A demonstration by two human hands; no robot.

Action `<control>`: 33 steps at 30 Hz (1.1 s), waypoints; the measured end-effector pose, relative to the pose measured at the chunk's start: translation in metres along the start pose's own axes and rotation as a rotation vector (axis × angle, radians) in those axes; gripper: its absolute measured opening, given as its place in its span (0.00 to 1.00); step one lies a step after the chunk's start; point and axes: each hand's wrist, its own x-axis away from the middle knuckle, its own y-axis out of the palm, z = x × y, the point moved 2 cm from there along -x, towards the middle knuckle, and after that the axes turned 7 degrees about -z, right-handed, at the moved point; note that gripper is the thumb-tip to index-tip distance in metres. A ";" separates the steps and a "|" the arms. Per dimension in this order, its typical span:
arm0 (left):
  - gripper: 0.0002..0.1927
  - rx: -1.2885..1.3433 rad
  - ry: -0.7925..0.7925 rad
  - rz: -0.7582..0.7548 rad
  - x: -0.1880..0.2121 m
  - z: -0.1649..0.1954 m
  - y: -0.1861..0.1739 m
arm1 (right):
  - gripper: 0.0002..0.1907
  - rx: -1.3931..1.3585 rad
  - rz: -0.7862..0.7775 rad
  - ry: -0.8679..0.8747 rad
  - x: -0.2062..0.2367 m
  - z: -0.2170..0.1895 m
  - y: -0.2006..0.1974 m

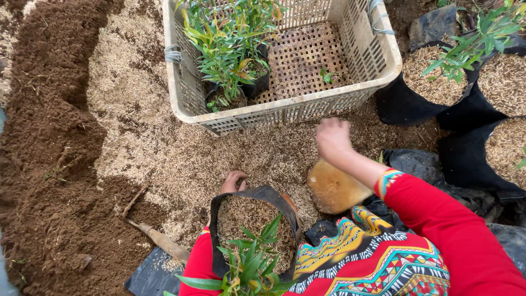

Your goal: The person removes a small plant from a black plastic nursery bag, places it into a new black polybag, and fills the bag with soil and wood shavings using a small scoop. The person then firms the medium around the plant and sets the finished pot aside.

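gripping a soft black grow bag (257,203) of husks, left hand (234,181) on its rim, right hand (332,138) clenched over chaffy ground (181,159)

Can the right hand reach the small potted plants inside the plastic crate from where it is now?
Probably yes. The right hand hovers just outside the near wall of the crate, which is open on top. The potted plants stand in its near left corner, with nothing covering them, so only the low wall lies between.
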 end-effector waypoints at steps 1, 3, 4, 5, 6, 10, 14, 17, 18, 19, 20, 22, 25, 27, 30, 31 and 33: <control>0.16 0.082 -0.095 -0.081 -0.001 -0.002 0.002 | 0.15 0.003 0.057 -0.086 -0.010 -0.017 0.000; 0.18 0.258 -0.020 -0.052 0.001 -0.001 0.003 | 0.18 -0.355 0.024 -0.376 -0.032 -0.059 0.003; 0.18 0.346 0.018 -0.036 0.002 -0.001 0.004 | 0.31 -0.345 0.234 -0.542 -0.039 -0.077 0.001; 0.18 0.385 0.012 -0.059 0.003 -0.003 0.005 | 0.45 -0.329 0.444 -0.707 -0.043 -0.090 0.001; 0.18 0.388 0.011 -0.059 0.004 -0.003 0.006 | 0.46 -0.324 0.275 -0.683 -0.052 -0.098 0.005; 0.19 0.386 -0.021 -0.043 0.005 -0.006 0.005 | 0.37 -0.170 -0.088 -0.584 -0.064 -0.102 0.022; 0.19 0.367 -0.037 -0.027 0.001 -0.006 -0.004 | 0.21 -0.266 -0.121 -0.546 -0.060 -0.089 0.032; 0.20 0.341 -0.040 -0.017 0.013 -0.006 -0.003 | 0.10 -0.537 -0.042 -0.483 -0.054 -0.070 0.037; 0.20 0.335 -0.040 -0.015 0.015 -0.006 -0.002 | 0.12 -0.488 -0.079 -0.433 -0.054 -0.065 0.039; 0.20 0.326 -0.040 -0.012 0.016 -0.007 0.001 | 0.14 -0.440 -0.116 -0.383 -0.053 -0.060 0.042; 0.20 0.315 -0.038 -0.007 0.016 -0.007 0.004 | 0.17 -0.388 -0.152 -0.330 -0.052 -0.055 0.045; 0.21 0.307 -0.037 -0.002 0.013 -0.009 0.010 | 0.12 -0.274 -0.158 -0.314 -0.047 -0.044 0.050; 0.21 0.291 -0.038 0.007 0.006 -0.011 0.016 | 0.23 -0.272 -0.177 -0.286 -0.042 -0.034 0.051; 0.22 0.282 -0.034 0.010 -0.001 -0.012 0.017 | 0.23 -0.313 -0.156 -0.270 -0.038 -0.024 0.040; 0.22 0.273 -0.035 0.018 -0.008 -0.013 0.016 | 0.15 -0.391 -0.096 -0.244 -0.021 0.001 0.005; 0.22 0.271 -0.036 0.021 -0.010 -0.013 0.015 | 0.14 -0.445 -0.094 -0.227 -0.010 0.014 -0.011; 0.23 0.264 -0.037 0.027 -0.013 -0.014 0.014 | 0.12 -0.530 -0.016 -0.197 0.017 0.047 -0.050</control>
